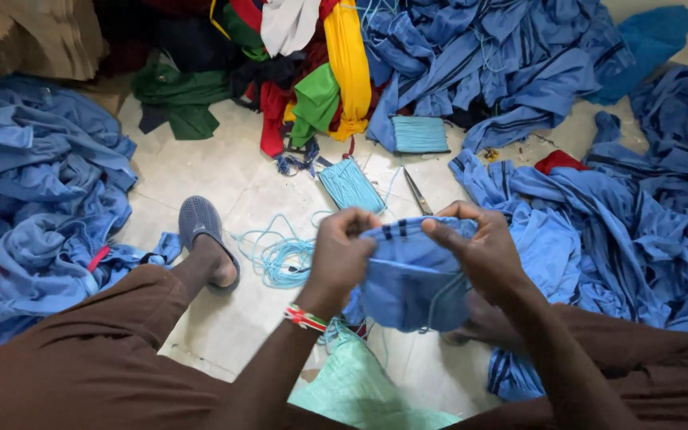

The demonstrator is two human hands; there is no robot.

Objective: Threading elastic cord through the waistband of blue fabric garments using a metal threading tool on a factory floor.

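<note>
While the small blue cloth piece with dark stripes (412,275) sits bunched over the lap, left hand (342,253) and right hand (478,248) both pinch its top edge. Loose light-blue cord (280,256), steel scissors (417,191) and heaps of blue fabric (41,183) lie around on the tiled floor (201,167).

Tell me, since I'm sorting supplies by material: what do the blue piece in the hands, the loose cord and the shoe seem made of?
Blue piece: soft matte woven or knit cloth, judging by its limp folds.
Cord: thin light-blue string, probably cotton or synthetic; it lies in loose tangled loops.
Shoe: grey moulded rubber or plastic, perforated, dull finish.
</note>
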